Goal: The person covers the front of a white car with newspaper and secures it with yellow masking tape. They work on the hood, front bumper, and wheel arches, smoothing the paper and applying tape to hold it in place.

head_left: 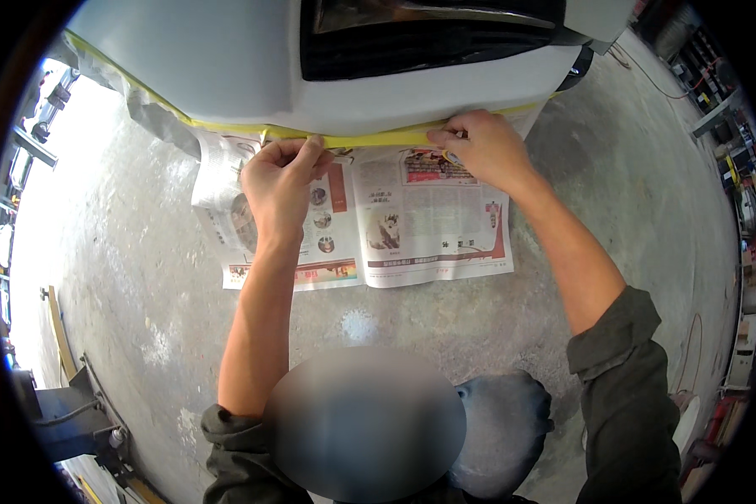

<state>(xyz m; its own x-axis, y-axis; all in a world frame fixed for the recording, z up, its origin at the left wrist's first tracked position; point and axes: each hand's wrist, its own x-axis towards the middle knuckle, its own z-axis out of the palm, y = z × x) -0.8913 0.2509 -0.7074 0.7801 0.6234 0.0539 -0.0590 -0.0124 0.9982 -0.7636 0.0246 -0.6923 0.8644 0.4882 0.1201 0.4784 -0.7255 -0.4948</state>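
Note:
A strip of yellow masking tape (370, 141) runs between my hands along the lower edge of a pale grey car bumper (227, 76). My left hand (284, 172) pinches the tape near its left part, thumb and fingers pressed together. Farther right, my right hand (483, 147) is closed on the tape too; a small piece of what looks like the roll shows under its fingers. Below the tape hangs an open newspaper sheet (403, 218), its top edge against the bumper. Both wrists pass in front of the paper.
More tape and a pale covering sheet (155, 118) line the bumper's left side. A black recessed panel (428, 50) sits in the bumper. On the concrete floor (143, 252), a dark metal stand (67, 412) is at lower left. Cluttered shelves (735, 168) line the right, with a hose nearby.

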